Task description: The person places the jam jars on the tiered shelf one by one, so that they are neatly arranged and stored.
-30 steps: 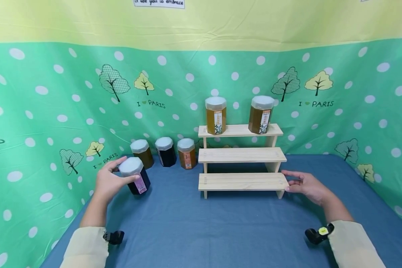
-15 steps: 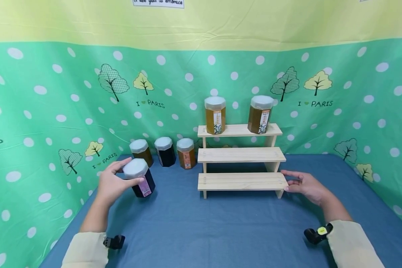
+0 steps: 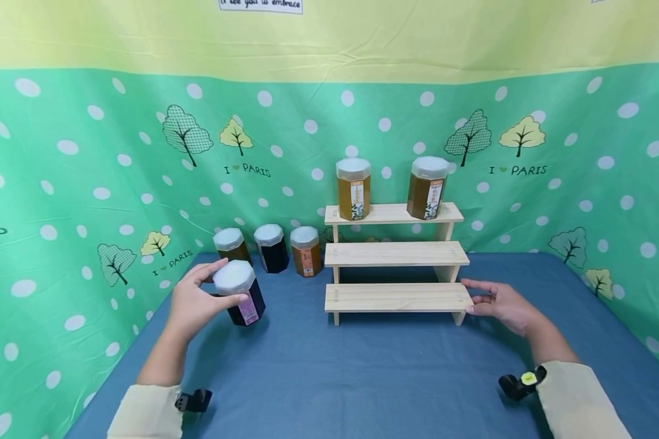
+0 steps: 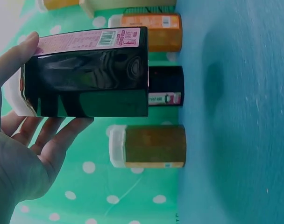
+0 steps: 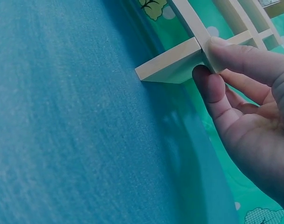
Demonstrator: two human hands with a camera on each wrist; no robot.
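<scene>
On the left, my left hand (image 3: pixel 196 306) grips a dark jar (image 3: pixel 248 308) with a white lid and a pink label. Thumb and fingers sit on either side of it near the lid. In the left wrist view the dark jar (image 4: pixel 88 77) is raised off the blue cloth, its shadow apart from it. Across the table, my right hand (image 3: pixel 502 308) pinches the right end of the lowest step of a three-step wooden display stand (image 3: pixel 398 297). The right wrist view shows thumb and index finger on that board's end, just above the stand's leg (image 5: pixel 172 63).
Behind the held jar stand an olive-brown jar (image 3: pixel 243 256), a second dark jar (image 3: pixel 275 256) and an orange-brown jar (image 3: pixel 306 259). A golden jar (image 3: pixel 347 198) and a brown jar (image 3: pixel 420 195) occupy the top step. A green printed curtain (image 3: pixel 307 146) hangs behind.
My left hand has carried the dark jar a little to the right and toward me. My right hand keeps its pinch on the stand, which has stayed in place.
</scene>
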